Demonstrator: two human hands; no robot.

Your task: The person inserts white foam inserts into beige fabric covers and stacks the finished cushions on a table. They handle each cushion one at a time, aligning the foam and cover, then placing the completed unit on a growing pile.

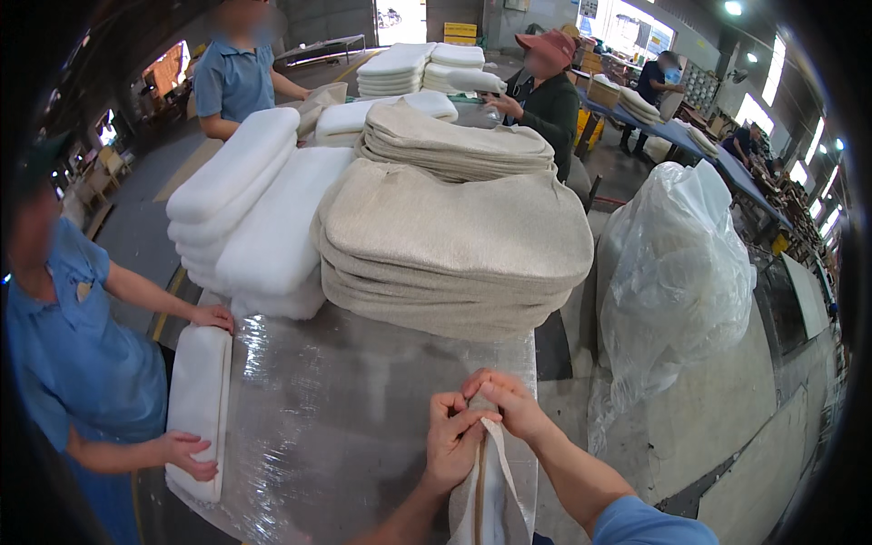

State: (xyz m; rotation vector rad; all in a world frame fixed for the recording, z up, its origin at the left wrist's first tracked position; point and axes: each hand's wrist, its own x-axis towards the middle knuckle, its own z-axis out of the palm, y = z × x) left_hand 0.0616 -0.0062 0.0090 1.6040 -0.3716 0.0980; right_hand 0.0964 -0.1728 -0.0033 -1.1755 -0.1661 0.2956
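My left hand (451,443) and my right hand (505,406) pinch the top end of a beige fabric cushion cover (490,495) with white foam inside it. The cover stands on end at the near edge of a table wrapped in shiny plastic film (336,409). Both hands grip the cover's upper edge, fingers closed together. Just beyond my hands lies a stack of beige fabric covers (454,250).
White foam pads (254,213) are stacked at the left of the table. A person in blue at the left holds a white foam pad (198,409) at the table's edge. A clear plastic bag (677,272) bulges at the right. Other people stand farther back.
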